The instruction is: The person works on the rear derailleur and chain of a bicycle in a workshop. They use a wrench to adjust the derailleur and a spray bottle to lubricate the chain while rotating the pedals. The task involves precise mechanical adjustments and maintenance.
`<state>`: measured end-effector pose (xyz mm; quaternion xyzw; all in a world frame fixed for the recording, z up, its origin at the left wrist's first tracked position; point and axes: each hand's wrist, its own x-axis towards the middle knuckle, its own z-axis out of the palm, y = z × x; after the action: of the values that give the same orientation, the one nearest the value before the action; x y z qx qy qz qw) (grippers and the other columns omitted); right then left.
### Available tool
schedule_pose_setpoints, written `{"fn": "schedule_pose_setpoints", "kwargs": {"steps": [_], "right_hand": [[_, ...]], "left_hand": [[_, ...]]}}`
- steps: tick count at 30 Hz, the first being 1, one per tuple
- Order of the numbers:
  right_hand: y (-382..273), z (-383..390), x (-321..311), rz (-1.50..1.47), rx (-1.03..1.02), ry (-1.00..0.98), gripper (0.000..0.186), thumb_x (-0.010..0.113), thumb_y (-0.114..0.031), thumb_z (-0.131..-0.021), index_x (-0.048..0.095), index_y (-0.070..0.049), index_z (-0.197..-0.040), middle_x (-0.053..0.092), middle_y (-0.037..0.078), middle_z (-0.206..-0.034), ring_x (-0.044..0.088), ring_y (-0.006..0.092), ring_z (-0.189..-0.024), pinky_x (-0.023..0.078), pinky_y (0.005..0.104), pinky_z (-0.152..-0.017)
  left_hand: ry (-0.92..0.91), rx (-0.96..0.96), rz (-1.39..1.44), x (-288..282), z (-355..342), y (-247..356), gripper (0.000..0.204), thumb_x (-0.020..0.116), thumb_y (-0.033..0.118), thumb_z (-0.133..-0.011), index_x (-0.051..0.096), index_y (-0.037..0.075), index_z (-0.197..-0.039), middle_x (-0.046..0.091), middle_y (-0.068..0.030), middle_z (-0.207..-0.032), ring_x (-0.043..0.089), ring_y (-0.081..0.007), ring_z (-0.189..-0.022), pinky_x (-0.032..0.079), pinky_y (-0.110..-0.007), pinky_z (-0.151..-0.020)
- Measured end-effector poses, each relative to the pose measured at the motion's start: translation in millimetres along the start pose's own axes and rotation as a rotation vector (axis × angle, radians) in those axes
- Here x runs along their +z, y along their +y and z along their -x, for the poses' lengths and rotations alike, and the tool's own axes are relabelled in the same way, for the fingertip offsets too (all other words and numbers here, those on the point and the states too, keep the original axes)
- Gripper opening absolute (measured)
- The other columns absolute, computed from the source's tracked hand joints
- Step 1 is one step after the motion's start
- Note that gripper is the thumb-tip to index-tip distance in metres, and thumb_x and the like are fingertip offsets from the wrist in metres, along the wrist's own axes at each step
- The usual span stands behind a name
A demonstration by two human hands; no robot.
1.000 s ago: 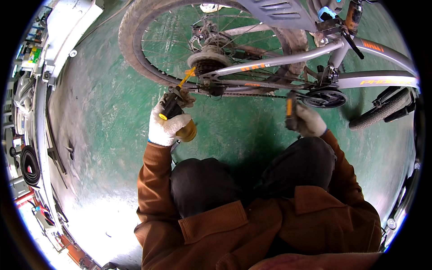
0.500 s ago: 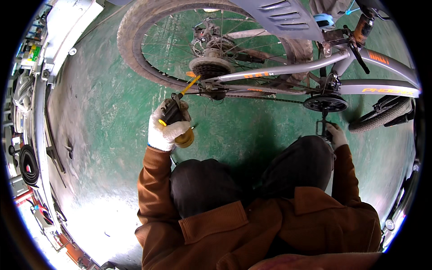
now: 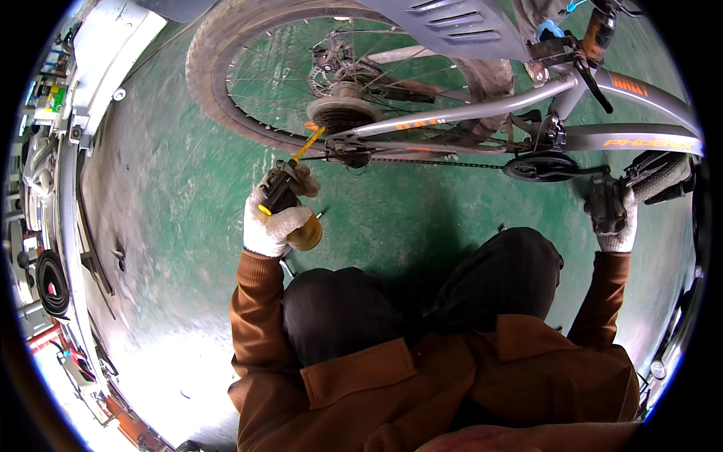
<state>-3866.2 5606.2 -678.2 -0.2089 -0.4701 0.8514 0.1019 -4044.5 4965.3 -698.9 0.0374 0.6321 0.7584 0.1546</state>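
Observation:
My left hand (image 3: 273, 215), in a white glove, is wrapped round a spray can (image 3: 305, 235) with a black top and a long yellow straw. The straw's tip reaches the rear cassette (image 3: 343, 114) of a grey bicycle (image 3: 482, 110). At the right, my gloved right hand (image 3: 625, 218) is closed on the black pedal (image 3: 607, 203). Its crank points right from the chainring (image 3: 539, 167). The chain (image 3: 444, 162) runs from there back to the rear derailleur (image 3: 349, 157). Part of the right hand is hidden behind the pedal.
The knobbly rear tyre (image 3: 205, 83) is at the upper left, and the front tyre (image 3: 663, 179) at the far right. Part of another person (image 3: 531, 19) shows behind the frame. Shelving with tools and a black coiled hose (image 3: 51, 283) lines the left edge of the green floor.
My right hand has moved right and up with the pedal, swinging the crank from pointing toward me to pointing right. My left hand and the can have shifted only slightly.

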Motion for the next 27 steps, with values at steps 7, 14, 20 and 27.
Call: {"fn": "schedule_pose_setpoints", "kwargs": {"steps": [7,14,20,27], "right_hand": [[138,-17,136,0.033,0.458,-0.411,0.048,0.067,-0.024,-0.094,0.053,-0.001,-0.134,0.065,0.008,-0.106,0.066,0.0206,-0.083,0.057,0.0355,-0.077],[214,-24,40,0.377,0.611,-0.034,0.032,0.062,-0.016,-0.098,0.061,0.0,-0.125,0.065,0.007,-0.099,0.064,0.0174,-0.083,0.055,0.0338,-0.075],[112,-3,-104,0.409,0.276,0.312,0.014,0.072,-0.027,-0.085,0.067,-0.015,-0.091,0.053,-0.006,-0.07,0.047,0.0098,-0.058,0.039,0.0274,-0.053],[8,-1,23,-0.103,0.005,-0.011,0.043,0.068,-0.037,-0.098,0.061,-0.004,-0.124,0.067,0.01,-0.124,0.064,0.0236,-0.111,0.054,0.0414,-0.097]], "left_hand": [[0.057,0.01,0.061,2,2,-4,0.059,0.078,-0.002,-0.07,0.062,-0.007,-0.126,0.071,-0.0139,-0.109,0.069,-0.0261,-0.103,0.055,-0.04,-0.097],[0.053,-0.032,0.003,-5,3,-5,0.058,0.079,0.0,-0.07,0.064,-0.006,-0.126,0.073,-0.0126,-0.106,0.07,-0.0238,-0.101,0.055,-0.038,-0.095],[0.043,0.001,-0.026,2,0,-2,0.056,0.077,0.002,-0.067,0.065,-0.008,-0.122,0.072,-0.0148,-0.106,0.07,-0.0275,-0.099,0.055,-0.041,-0.094],[0.053,-0.004,-0.011,-2,5,-4,0.054,0.078,0.0,-0.071,0.064,-0.006,-0.123,0.071,-0.0113,-0.107,0.068,-0.0223,-0.101,0.054,-0.036,-0.095]]}}
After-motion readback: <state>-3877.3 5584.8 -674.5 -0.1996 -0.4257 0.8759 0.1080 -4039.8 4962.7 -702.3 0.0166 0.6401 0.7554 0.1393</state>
